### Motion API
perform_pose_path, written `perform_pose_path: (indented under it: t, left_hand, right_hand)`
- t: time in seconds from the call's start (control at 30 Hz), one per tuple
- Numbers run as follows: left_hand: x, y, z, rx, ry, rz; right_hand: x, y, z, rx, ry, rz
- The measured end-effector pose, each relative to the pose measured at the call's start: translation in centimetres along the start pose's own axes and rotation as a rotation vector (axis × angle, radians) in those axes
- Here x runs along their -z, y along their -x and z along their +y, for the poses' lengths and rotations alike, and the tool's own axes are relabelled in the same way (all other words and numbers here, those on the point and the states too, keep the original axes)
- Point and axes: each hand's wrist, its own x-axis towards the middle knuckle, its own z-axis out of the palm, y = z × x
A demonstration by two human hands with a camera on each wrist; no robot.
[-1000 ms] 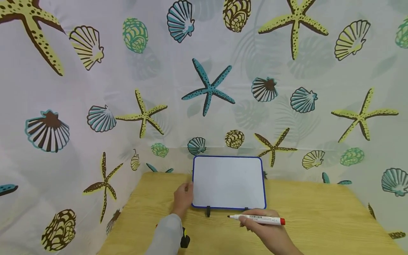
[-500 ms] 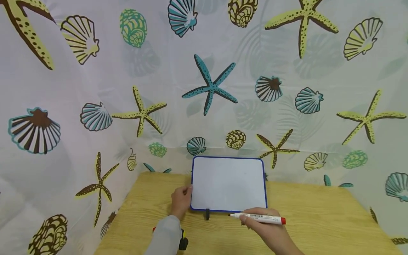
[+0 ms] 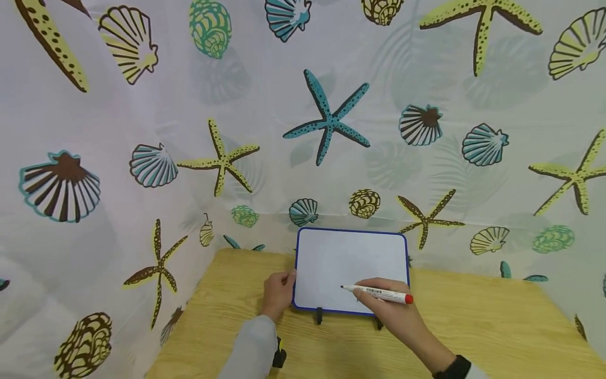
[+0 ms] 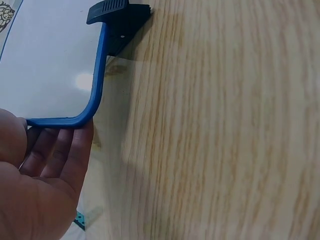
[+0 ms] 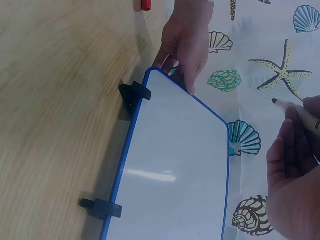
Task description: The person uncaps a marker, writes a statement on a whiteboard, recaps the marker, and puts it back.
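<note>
A whiteboard (image 3: 350, 268) with a blue frame leans upright on two black stand feet (image 3: 319, 316). My left hand (image 3: 278, 295) holds its left edge; in the left wrist view the thumb lies at the front and the fingers (image 4: 62, 155) reach behind the frame. My right hand (image 3: 393, 305) pinches a white marker (image 3: 384, 295) with a red end, its dark tip bare and pointing left. From the head view the marker overlaps the lower part of the board. The right wrist view shows the marker tip (image 5: 278, 103) apart from the blank white surface (image 5: 170, 150).
A wooden table (image 3: 473, 316) bears the board. Behind and to the left hangs a white cloth (image 3: 265, 173) printed with shells and starfish. Beside the left sleeve lies a small black and yellow object (image 3: 279, 353). Something red (image 5: 145, 5) shows at the top of the right wrist view.
My right hand has risen with the marker from below the board's lower edge to in front of its surface. The head view has shifted slightly; my left hand stays at the board's left edge.
</note>
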Motion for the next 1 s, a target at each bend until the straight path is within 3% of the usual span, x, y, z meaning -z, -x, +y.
perform_pose_path:
  t: [0.23,0.37,0.57,0.83,1.0]
  left_hand:
    - [0.1,0.0,1.0,-0.033,-0.021,-0.02]
    - [0.3,-0.5,1.4,-0.055,-0.04,-0.012]
    - [0.4,-0.9,1.0,-0.019,-0.05,-0.046]
    - [0.6,-0.7,0.3,-0.038,-0.08,-0.048]
    - [0.7,-0.8,0.3,-0.033,-0.06,-0.052]
  right_hand:
    - [-2.1,-6.0,0.8,0.223,0.04,0.003]
    - [-3.8,-9.4,1.4,0.294,0.054,-0.018]
    - [-6.1,-11.9,2.5,0.228,0.093,-0.026]
    - [-7.2,-12.5,3.7,0.183,0.111,-0.011]
    - [-7.3,-12.5,3.9,0.149,0.045,-0.027]
